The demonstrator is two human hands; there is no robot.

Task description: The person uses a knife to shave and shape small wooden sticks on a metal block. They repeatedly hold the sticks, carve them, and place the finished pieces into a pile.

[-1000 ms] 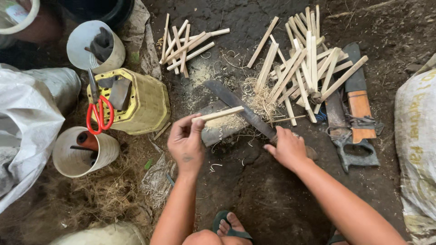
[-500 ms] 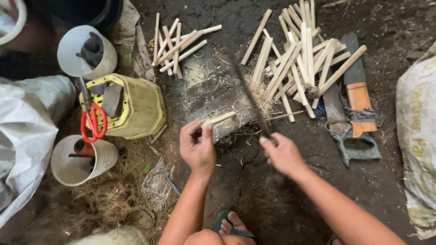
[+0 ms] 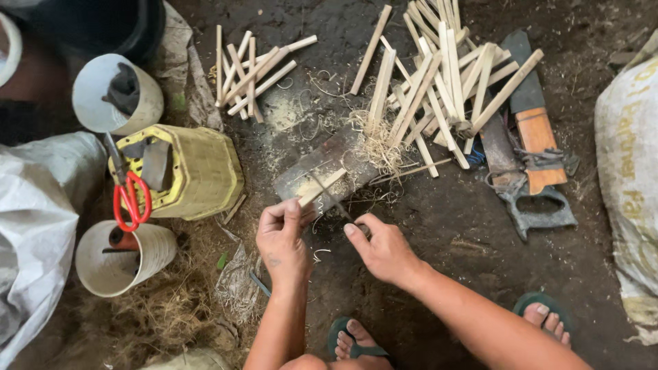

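My left hand (image 3: 281, 240) pinches the near end of a short pale wooden stick (image 3: 327, 183), whose far end rests on a worn wooden block (image 3: 343, 154). My right hand (image 3: 384, 250) grips the handle of a knife. Its dark blade (image 3: 334, 202) shows edge-on and lies against the stick just past my left fingertips. Curled shavings lie around the block.
Two piles of cut sticks lie beyond the block, a large one (image 3: 445, 82) and a smaller one (image 3: 253, 68). A saw (image 3: 528, 199) lies right. A yellow container (image 3: 199, 171), red scissors (image 3: 130, 199), two white cups (image 3: 116, 92) and sacks (image 3: 630, 157) surround me. My sandalled feet (image 3: 356, 339) are below.
The knife lay flat across the block with its blade pointing up-left; it now stands edge-on against the stick. Both hands have drawn closer together.
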